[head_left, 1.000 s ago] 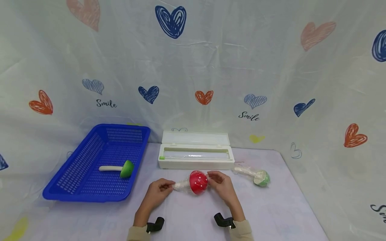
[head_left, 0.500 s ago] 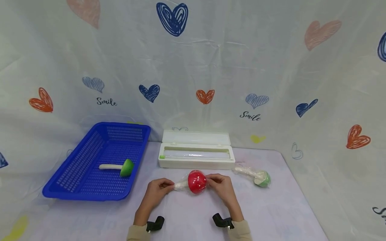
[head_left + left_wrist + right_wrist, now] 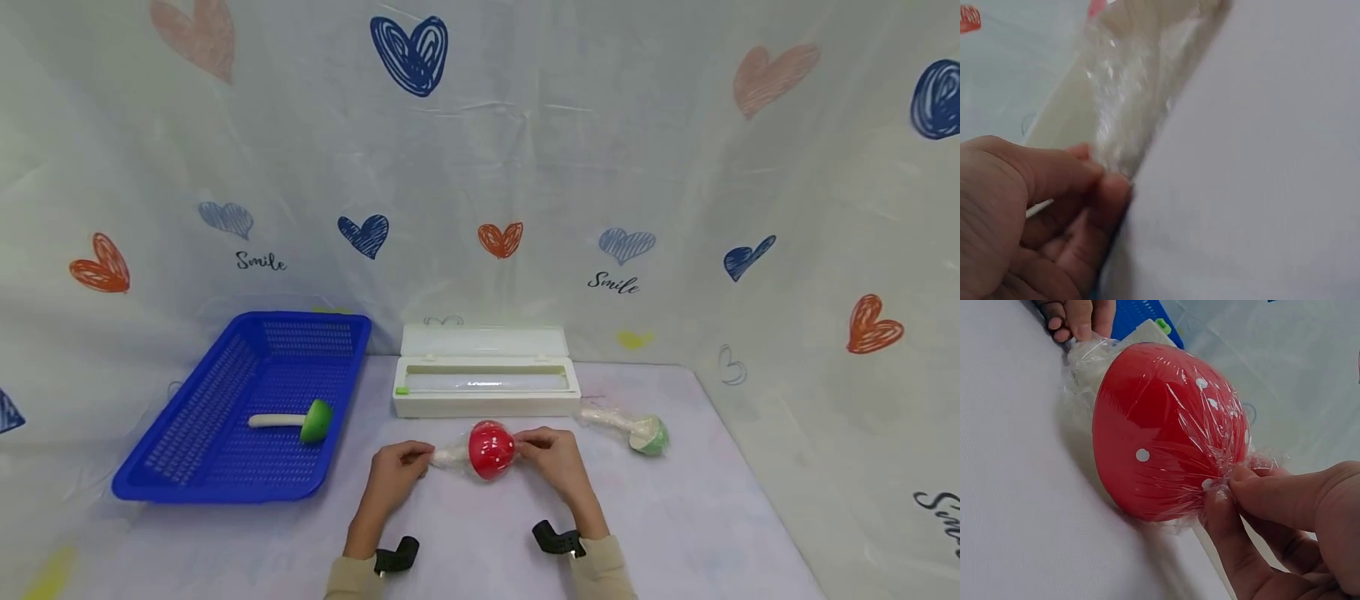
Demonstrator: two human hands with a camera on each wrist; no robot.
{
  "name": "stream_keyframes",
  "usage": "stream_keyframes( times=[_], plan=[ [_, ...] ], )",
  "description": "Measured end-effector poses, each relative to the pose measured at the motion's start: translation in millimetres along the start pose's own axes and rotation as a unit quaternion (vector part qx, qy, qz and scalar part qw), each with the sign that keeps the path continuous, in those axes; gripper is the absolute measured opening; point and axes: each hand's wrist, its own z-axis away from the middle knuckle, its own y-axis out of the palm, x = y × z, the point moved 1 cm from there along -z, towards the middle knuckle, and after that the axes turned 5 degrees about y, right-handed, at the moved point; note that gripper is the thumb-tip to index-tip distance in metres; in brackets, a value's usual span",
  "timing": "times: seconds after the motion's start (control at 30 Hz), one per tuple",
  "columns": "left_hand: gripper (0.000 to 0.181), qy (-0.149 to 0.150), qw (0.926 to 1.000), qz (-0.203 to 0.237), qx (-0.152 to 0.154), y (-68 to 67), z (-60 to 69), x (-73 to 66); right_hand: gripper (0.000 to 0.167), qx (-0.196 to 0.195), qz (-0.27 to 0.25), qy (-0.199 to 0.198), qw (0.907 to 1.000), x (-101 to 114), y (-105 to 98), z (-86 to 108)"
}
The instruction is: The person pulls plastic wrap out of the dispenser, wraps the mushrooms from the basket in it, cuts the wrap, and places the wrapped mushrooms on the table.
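Observation:
A red mushroom with white dots [image 3: 491, 451], wrapped in clear film, lies sideways between the two hands. My left hand [image 3: 397, 475] pinches the film at the stem end; the left wrist view shows thumb and finger on the crinkled wrap [image 3: 1125, 94]. My right hand [image 3: 559, 468] pinches gathered film at the top of the cap, seen closely in the right wrist view, where the film is drawn tight over the red cap [image 3: 1154, 437].
A blue basket [image 3: 217, 490] at the left holds a green-capped mushroom [image 3: 317, 422]. Behind the hands stands a white film box [image 3: 487, 407] with its lid raised. A film-wrapped mushroom with a green cap [image 3: 651, 436] lies to the right.
The view has shifted slightly. Both hands keep their pinch on the film at the two ends, and the red mushroom has stayed nearly in place, with only a slight turn of its cap.

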Motion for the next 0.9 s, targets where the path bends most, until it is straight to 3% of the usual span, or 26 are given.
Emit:
stream_keyframes(
  times=[0.17,0.3,0.47,0.53,0.7,0.9],
  plan=[
    [0.017,0.006,0.9993,-0.031,0.019,21.4,-1.9,-10.8,0.009,-0.023,0.028,0.019,0.9992,-4.2,-17.7,3.6],
    [0.014,0.008,0.9977,-0.014,0.066,42.8,0.2,-21.3,0.010,-0.059,0.048,0.054,0.9956,-9.5,-39.8,13.2],
    [0.009,0.082,0.9904,-0.035,0.106,68.5,-4.6,-40.5,0.010,-0.087,0.083,0.081,0.9895,-14.8,-72.2,31.1],
    [0.008,0.099,0.9868,-0.053,0.117,79.3,-8.3,-48.2,0.012,-0.092,0.095,0.087,0.9874,-15.7,-85.1,39.5],
    [0.006,0.102,0.9795,-0.083,0.153,111.0,-18.4,-66.3,0.021,-0.110,0.120,0.093,0.9823,-19.0,-114.9,57.2],
    [0.010,0.130,0.9695,-0.097,0.184,152.2,-21.4,-88.8,0.022,-0.155,0.160,0.107,0.9690,-24.8,-147.2,75.4]
  ],
)
